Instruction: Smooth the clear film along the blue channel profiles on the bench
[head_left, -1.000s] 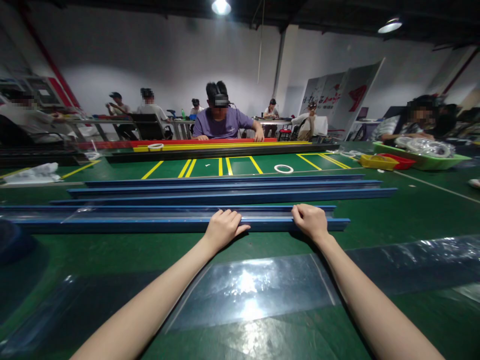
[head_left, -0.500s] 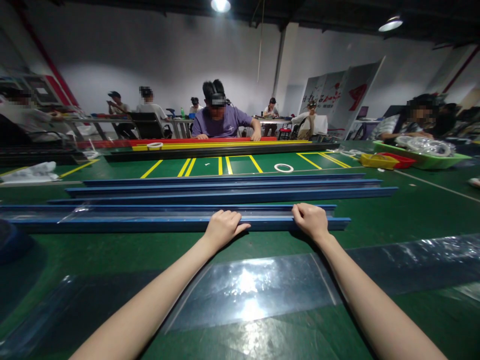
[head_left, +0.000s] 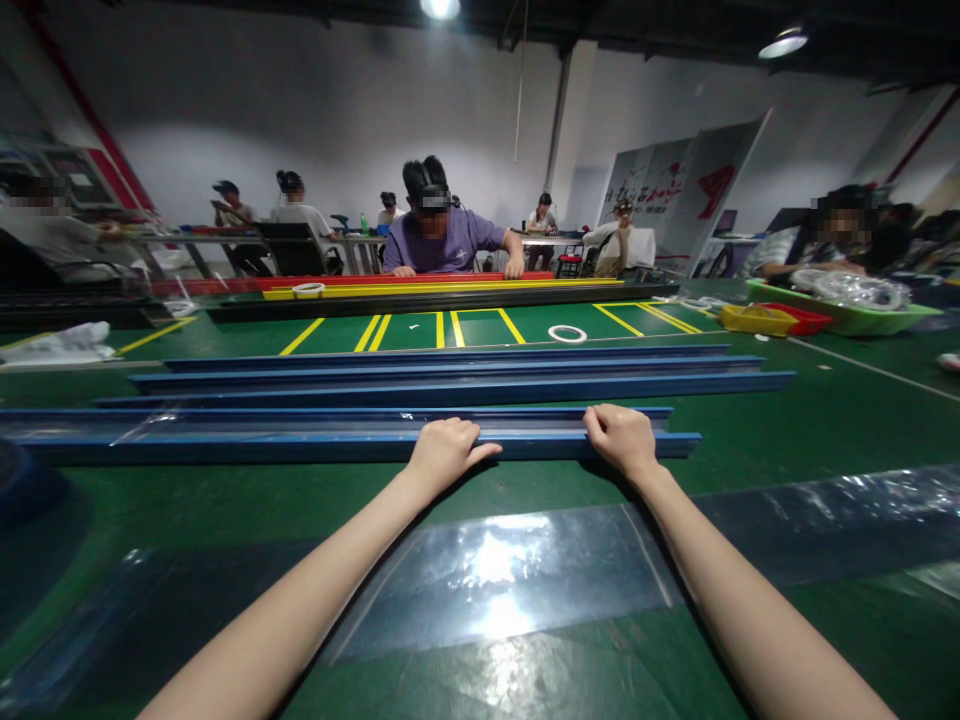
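Blue rail (head_left: 225, 445) cut off left

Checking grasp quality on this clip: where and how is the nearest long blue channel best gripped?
Probably along the near edge of the blue channel, from the near side, hands spread apart. It lies flat and very long; the left hand and right hand already curl over that edge.

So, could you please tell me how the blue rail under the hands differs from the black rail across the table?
The blue rail lies nearest, with both the left hand and the right hand resting on it; the black rail lies far off, in front of another person. Both are long, lie crosswise and rest on the green table.
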